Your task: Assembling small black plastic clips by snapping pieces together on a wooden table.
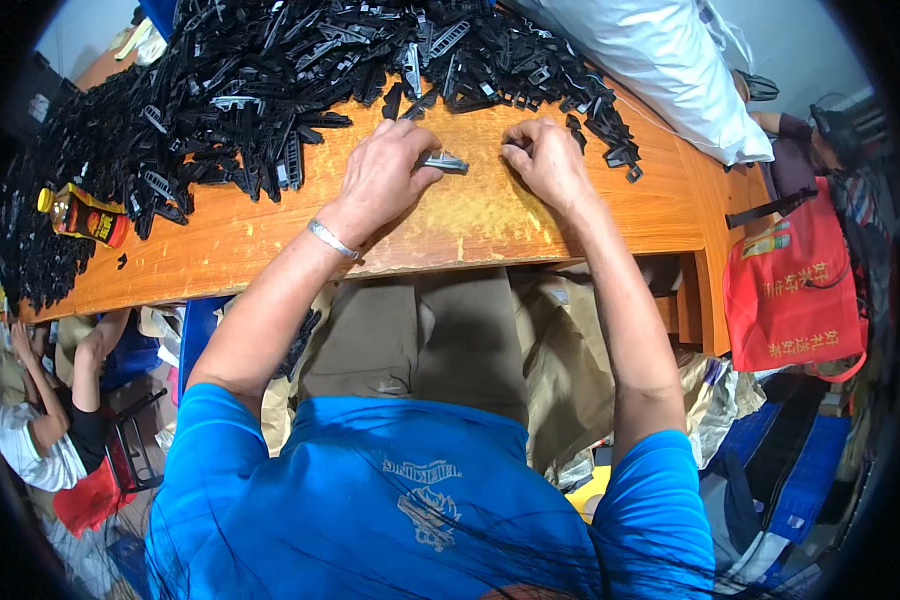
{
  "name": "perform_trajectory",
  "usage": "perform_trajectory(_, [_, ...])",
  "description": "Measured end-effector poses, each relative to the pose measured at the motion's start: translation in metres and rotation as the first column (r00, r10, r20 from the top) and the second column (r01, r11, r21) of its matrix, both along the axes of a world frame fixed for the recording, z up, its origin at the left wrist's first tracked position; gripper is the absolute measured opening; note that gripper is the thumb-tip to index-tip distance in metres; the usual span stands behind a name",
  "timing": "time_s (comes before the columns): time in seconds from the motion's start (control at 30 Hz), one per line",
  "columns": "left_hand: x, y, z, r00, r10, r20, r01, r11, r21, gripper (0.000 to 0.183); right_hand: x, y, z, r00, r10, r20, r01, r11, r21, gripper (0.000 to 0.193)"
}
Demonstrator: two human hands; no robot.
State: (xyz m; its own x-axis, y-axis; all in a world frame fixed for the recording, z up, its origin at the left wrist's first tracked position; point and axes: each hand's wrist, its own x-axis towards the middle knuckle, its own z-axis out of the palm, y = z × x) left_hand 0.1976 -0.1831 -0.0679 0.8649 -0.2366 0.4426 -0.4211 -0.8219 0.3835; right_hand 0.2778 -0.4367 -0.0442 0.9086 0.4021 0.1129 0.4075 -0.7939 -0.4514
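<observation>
My left hand (382,172), with a silver bracelet at the wrist, grips a small dark clip-like part (448,162) that sticks out between thumb and fingers toward the right. A short way to the right, my right hand (552,168) is closed with thumb and fingertips together. What it pinches, if anything, I cannot make out. Both hands are low over the worn wooden table (490,215). Beyond them spreads a big heap of black plastic clip-like parts (260,90), some with ladder-like slots. A few such parts (618,150) lie just right of my right hand.
A yellow-capped bottle (85,217) lies at the heap's left edge. A large white sack (660,75) rests at the back right. From the table's right end hangs a red bag (795,285). Another person (55,430) sits at the lower left.
</observation>
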Motion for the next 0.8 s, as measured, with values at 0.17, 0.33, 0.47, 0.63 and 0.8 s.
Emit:
perform_trajectory(0.17, [-0.015,-0.002,-0.010,0.999,0.029,0.025,-0.024,0.983,-0.182,0.016,-0.037,0.008,-0.019,0.992,-0.042,0.117,0.008,0.961,0.275,0.027])
perform_trajectory(0.33, [-0.024,-0.004,-0.017,1.000,0.005,0.009,-0.002,0.949,-0.314,0.009,-0.058,0.006,-0.013,0.990,-0.086,0.114,0.062,0.978,0.199,0.028])
perform_trajectory(0.47, [-0.041,-0.005,-0.013,0.995,-0.081,0.056,0.093,0.959,-0.267,0.011,-0.069,-0.002,-0.014,0.981,-0.096,0.167,0.083,0.993,0.084,0.026])
perform_trajectory(0.63, [-0.048,0.004,-0.014,0.996,0.068,0.065,-0.048,0.961,-0.272,0.016,-0.072,0.002,-0.004,0.982,-0.139,0.125,0.153,0.982,-0.108,0.027])
perform_trajectory(0.8, [-0.050,0.012,-0.010,0.997,0.066,-0.028,-0.071,0.978,-0.196,0.018,-0.075,0.035,-0.011,0.998,0.030,-0.047,-0.015,0.960,0.279,0.025])
